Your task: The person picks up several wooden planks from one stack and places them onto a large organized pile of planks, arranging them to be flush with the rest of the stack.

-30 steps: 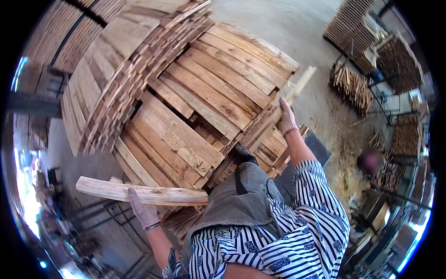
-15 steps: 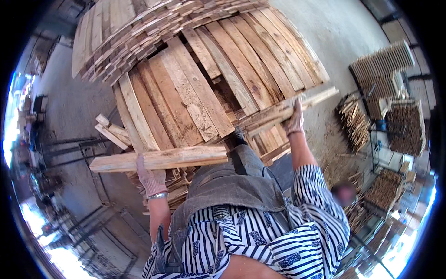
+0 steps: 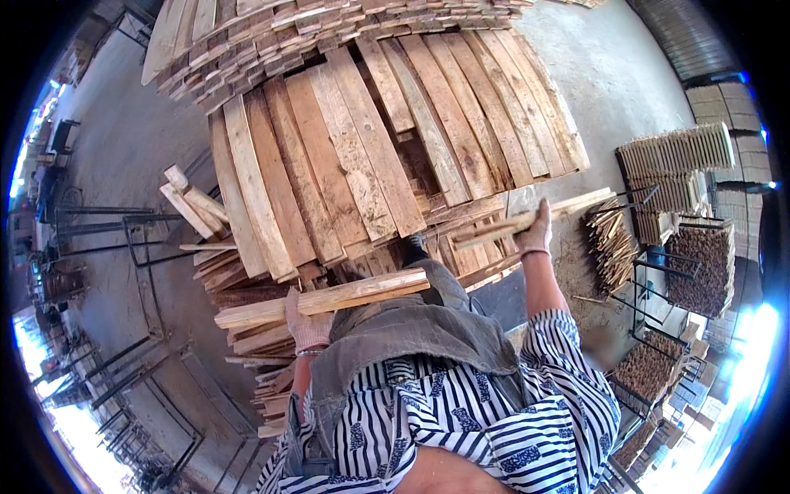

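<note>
Planks are in carry above the stacked boards (image 3: 354, 173): left hand (image 3: 306, 323) clenched under a thick plank (image 3: 329, 298), right hand (image 3: 539, 232) clenched on a thin slat (image 3: 527, 218); judged mid-transfer, each needing a level, controlled set-down.

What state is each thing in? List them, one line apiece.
Left hand: gloved, closed around the pale plank.
Pale plank: lifted, lying crosswise in front of the person.
Right hand: gloved, gripping the thin slats.
Thin slats: held up, slanting over the stack's edge.
Board stack: piled in overlapping layers.
Stick bundles: heaped in metal racks.
</note>
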A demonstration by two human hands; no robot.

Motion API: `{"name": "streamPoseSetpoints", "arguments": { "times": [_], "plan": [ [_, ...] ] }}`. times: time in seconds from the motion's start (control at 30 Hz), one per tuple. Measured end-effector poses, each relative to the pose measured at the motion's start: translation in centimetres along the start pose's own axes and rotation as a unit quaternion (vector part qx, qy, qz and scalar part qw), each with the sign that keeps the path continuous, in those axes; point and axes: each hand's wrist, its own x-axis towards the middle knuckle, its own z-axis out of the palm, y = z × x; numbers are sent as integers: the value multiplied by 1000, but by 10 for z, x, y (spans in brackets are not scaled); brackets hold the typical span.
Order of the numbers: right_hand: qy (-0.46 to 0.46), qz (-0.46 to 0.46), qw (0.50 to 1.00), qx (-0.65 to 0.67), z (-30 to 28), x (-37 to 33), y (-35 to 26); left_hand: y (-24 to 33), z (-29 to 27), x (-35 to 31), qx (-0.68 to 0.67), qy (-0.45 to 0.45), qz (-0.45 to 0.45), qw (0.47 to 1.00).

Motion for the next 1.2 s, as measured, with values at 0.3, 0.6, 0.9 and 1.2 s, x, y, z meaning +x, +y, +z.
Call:
{"name": "streamPoseSetpoints", "arguments": {
  "times": [0.3,0.6,0.9,1.2],
  "plan": [
    [5,-202,949,-241,59,-41,-84,-10,16,61,110,91,16,990],
    [-127,-341,491,-792,145,8,-112,91,86,-47,272,22,292,917],
    [-291,-354,261,-849,141,43,-100,92,326,-10,764,-105,341,537],
    [-329,-345,297,-828,155,32,-100,63,441,158,922,-42,357,146]
  ]
}}
